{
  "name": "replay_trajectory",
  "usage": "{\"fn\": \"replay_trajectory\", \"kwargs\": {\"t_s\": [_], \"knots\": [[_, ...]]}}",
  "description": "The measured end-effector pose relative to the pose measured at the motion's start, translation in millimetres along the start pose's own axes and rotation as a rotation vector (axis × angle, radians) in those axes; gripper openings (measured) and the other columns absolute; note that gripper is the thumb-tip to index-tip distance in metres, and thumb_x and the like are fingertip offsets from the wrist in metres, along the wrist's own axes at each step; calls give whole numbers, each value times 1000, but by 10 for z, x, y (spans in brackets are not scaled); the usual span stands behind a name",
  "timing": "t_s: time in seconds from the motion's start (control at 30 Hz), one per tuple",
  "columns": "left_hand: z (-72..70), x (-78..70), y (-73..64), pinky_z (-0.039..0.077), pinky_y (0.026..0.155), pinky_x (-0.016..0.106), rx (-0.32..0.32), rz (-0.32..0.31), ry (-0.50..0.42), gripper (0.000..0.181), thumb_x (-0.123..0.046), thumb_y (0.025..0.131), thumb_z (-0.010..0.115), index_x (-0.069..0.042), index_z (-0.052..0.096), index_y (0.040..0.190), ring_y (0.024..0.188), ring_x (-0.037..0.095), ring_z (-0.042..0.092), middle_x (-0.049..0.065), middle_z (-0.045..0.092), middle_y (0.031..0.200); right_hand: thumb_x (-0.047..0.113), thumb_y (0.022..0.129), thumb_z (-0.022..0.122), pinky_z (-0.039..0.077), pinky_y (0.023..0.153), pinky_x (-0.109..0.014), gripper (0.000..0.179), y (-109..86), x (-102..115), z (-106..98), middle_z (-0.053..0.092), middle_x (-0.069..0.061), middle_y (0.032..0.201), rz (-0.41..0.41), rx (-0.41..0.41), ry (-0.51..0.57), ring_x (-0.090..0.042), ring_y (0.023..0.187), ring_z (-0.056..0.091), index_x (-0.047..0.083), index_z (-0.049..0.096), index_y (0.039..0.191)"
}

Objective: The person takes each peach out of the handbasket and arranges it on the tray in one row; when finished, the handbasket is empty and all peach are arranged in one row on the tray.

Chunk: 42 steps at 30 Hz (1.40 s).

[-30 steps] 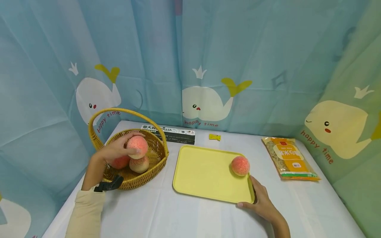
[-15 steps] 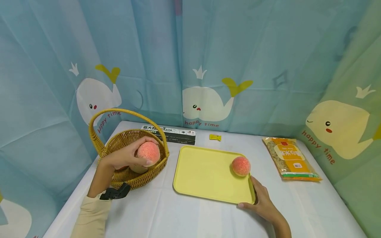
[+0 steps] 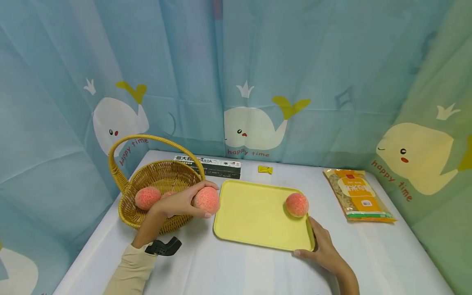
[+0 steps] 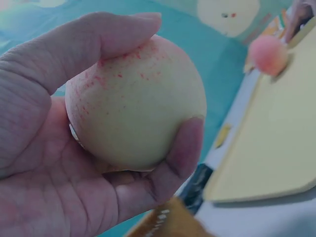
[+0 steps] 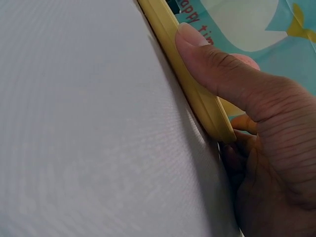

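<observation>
Blue whale-print curtain point(image 3: 199, 61) backs a white-covered table point(image 3: 228, 270). Left of centre, the left hand point(image 3: 182, 200) grips a peach point(image 3: 207, 200) between thumb and curled fingers, held up between the wicker basket point(image 3: 177, 171) and the yellow tray point(image 3: 250, 217). Further peaches point(image 3: 148, 198) lie in the basket. At lower right, the right hand point(image 3: 324, 249) clasps the tray's near corner, thumb along its rim; a second peach point(image 3: 297, 205) sits toward the tray's right edge. Upper centre holds a pasta box point(image 3: 223, 170) and yellow-wrapped candy point(image 3: 265, 169); at right lies a noodle packet point(image 3: 357, 194).
</observation>
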<state>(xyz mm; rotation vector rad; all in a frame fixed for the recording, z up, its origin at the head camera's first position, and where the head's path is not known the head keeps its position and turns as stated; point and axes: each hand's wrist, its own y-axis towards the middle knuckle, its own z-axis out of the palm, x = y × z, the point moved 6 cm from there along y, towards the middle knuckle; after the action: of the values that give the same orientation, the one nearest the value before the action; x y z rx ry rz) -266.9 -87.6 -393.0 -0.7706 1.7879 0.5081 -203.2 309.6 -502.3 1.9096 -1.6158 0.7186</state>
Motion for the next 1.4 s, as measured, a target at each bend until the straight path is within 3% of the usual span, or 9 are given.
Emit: {"fn": "replay_trajectory", "kwargs": {"t_s": [0.27, 0.57, 0.8, 0.93, 1.1, 1.4], "knots": [[332, 205, 258, 51, 90, 36, 40, -50, -22, 72, -18, 77, 79, -18, 41, 139, 110, 22, 58, 14, 44, 139, 31, 69, 88, 18, 102, -73, 118, -1, -12, 9, 17, -33, 156, 18, 15, 5, -51, 136, 17, -1, 13, 155], [669, 504, 614, 52, 87, 32, 15, -142, -96, 71, -15, 76, 79, -13, 42, 136, 103, 18, 60, 9, 52, 126, 32, 69, 88, 18, 102, -74, 119, 16, -10, 9, 16, -33, 156, 8, 1, 14, -51, 137, 15, 0, 12, 155], [779, 648, 871, 49, 84, 31, -74, -178, -196, 69, -10, 74, 80, -11, 45, 133, 105, 19, 54, 10, 54, 123, 32, 68, 88, 17, 103, -74, 120, 15, -14, 6, 16, -32, 156, 14, 0, 8, -51, 137, 15, 0, 12, 155], [822, 694, 1006, 48, 90, 33, -107, -174, -229, 69, -10, 74, 80, -11, 46, 135, 108, 19, 53, 9, 55, 124, 32, 67, 89, 16, 103, -73, 120, 16, -13, 0, 17, -33, 156, 0, -9, 5, -52, 137, 17, 0, 14, 155], [856, 687, 1160, 45, 98, 40, -128, -183, -215, 70, -16, 76, 80, -14, 46, 137, 112, 20, 54, 8, 55, 126, 31, 67, 89, 18, 102, -73, 119, 11, -4, -16, 18, -33, 156, -8, -19, 5, -50, 136, 18, 0, 14, 155], [926, 725, 1394, 45, 99, 45, -175, -229, -193, 74, -19, 75, 80, -8, 44, 139, 112, 23, 55, 11, 56, 126, 30, 66, 89, 17, 102, -73, 119, 13, 2, 1, 18, -33, 155, -21, -25, 29, -52, 136, 18, -1, 16, 154]]}}
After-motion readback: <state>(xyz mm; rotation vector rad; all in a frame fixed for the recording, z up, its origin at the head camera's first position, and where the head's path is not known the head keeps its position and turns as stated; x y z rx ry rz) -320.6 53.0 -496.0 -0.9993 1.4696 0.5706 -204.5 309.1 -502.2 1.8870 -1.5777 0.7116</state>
